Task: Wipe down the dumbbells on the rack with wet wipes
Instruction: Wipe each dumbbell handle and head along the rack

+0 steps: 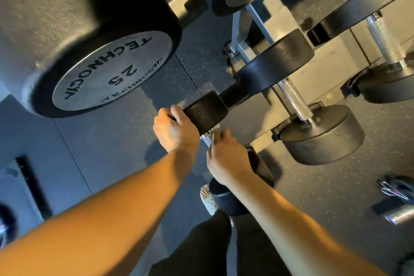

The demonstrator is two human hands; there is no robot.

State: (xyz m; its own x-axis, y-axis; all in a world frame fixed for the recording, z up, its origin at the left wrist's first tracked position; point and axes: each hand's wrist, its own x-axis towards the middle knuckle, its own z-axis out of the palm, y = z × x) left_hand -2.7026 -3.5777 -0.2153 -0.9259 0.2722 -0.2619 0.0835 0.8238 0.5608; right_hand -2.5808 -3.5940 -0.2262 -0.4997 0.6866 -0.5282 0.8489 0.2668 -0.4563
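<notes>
A small black dumbbell [205, 112] sits low on the rack in the middle of the view. My left hand [174, 130] grips its upper head, fingers curled over the end. My right hand [226, 154] is wrapped round the knurled steel handle [206, 139] just below that head, with a white wet wipe [216, 130] pinched under the fingers. The dumbbell's other head [224, 199] shows below my right wrist.
A big dumbbell marked 25 [100, 56] hangs close at the upper left. A medium dumbbell [322, 134] with a steel handle lies to the right on the grey rack frame [242, 29]. My sandalled foot [208, 199] stands on the rubber floor; dark gear [394, 188] lies far right.
</notes>
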